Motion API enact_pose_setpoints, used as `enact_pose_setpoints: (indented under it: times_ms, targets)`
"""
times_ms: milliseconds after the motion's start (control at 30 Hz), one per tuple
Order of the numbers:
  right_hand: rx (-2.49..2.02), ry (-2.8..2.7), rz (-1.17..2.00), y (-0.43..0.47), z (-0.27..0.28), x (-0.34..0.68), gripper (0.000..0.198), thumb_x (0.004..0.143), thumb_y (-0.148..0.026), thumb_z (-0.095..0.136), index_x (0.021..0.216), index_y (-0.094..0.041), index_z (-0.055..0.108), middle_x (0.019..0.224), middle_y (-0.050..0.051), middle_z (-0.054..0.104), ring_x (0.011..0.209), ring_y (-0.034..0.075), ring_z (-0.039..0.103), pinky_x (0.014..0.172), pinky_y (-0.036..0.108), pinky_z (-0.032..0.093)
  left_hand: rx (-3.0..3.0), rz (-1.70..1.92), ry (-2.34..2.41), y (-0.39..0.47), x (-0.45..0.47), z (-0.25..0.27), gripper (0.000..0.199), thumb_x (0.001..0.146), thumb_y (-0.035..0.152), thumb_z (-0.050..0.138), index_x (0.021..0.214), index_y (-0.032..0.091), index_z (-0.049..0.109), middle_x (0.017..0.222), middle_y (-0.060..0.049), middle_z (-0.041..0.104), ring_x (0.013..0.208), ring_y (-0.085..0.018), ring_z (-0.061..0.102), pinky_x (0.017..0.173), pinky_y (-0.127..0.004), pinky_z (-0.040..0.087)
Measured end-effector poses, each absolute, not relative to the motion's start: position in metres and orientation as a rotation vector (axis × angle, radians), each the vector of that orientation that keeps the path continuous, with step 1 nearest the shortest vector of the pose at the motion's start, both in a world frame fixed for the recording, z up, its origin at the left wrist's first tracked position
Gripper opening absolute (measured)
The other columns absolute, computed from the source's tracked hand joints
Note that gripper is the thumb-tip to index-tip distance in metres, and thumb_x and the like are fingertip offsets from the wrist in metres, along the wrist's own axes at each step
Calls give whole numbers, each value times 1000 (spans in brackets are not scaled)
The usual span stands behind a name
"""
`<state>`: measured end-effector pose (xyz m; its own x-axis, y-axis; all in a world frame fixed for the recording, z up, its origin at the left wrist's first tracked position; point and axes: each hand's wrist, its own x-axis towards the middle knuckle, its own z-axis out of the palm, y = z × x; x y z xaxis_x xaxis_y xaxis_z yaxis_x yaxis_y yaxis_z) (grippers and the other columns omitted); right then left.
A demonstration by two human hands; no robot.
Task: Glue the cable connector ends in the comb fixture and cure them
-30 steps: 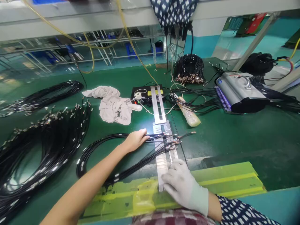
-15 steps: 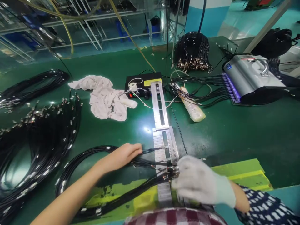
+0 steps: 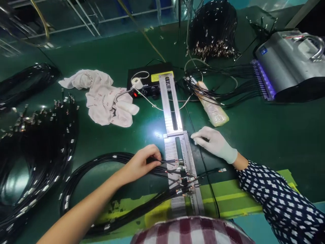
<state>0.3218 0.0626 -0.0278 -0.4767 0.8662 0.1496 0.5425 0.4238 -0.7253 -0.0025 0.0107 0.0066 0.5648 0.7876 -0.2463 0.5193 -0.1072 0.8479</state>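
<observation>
My bare left hand (image 3: 146, 159) is closed around several thin black cables (image 3: 101, 159), which loop away to the left. Their metal-tipped ends (image 3: 179, 162) lie across the metal measuring rail (image 3: 179, 200). My right hand (image 3: 214, 144), in a white glove, hovers just right of the rail, over a thin black cord (image 3: 203, 157). Its thumb and forefinger come together at the tips; whether anything is between them I cannot make out. A thicker bundle of black cables (image 3: 142, 208) also rests over the rail's near end. One cable end (image 3: 222, 170) sticks out to the right.
A black control box (image 3: 142, 76) stands behind the rail. Left of it are a crumpled whitish cloth (image 3: 101, 98) and cable heaps (image 3: 45, 149). At right are a wrapped yellowish block (image 3: 215, 112) and a silver machine (image 3: 286, 64) with purple light. Another cable bundle (image 3: 213, 27) lies behind.
My right hand has moved up and away from the cable ends by the rail. My left hand has shifted slightly right and up, keeping its cables. The view has tilted down.
</observation>
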Motion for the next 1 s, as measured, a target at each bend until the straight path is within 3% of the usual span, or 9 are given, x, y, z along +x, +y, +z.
enact_pose_setpoints:
  times_ms: [200, 400, 500, 867, 1000]
  targets:
    - [-1198, -2209, 843, 65, -29, 324, 19, 96, -29, 58, 101, -24, 76, 86, 3, 70, 82, 19, 62, 79, 34, 47, 1815, 500, 1189, 25, 5, 0, 7, 91, 22, 61, 86, 17, 61, 84, -1, 62, 80, -13, 58, 74, -25, 45]
    - [-1188, -2223, 833, 65, -31, 324, 20, 97, -30, 58, 102, -24, 75, 86, 3, 69, 83, 19, 62, 79, 34, 47, 2292, 538, 1158, 35, 7, -14, 26, 98, 15, 47, 114, 21, 67, 88, -2, 59, 77, -11, 57, 69, -21, 46]
    - [-1201, -2226, 831, 65, -30, 324, 20, 97, -30, 57, 102, -23, 76, 85, 3, 68, 82, 19, 62, 79, 35, 46, 2462, 514, 1122, 38, 5, -17, 29, 98, 14, 45, 118, 19, 66, 86, -3, 56, 75, -11, 55, 66, -21, 45]
    - [-1237, -2214, 852, 64, -29, 323, 19, 97, -31, 58, 102, -24, 76, 86, 3, 68, 83, 19, 62, 80, 35, 46, 2483, 601, 979, 41, 6, -23, 32, 96, 8, 45, 123, 18, 59, 98, -5, 62, 87, -13, 59, 75, -23, 48]
    - [-1242, -2216, 861, 65, -29, 324, 20, 97, -31, 58, 102, -24, 76, 86, 3, 67, 83, 20, 62, 80, 35, 46, 2678, 564, 1051, 33, 2, -24, 37, 95, 8, 46, 126, 20, 62, 107, -9, 60, 95, -19, 55, 79, -32, 44]
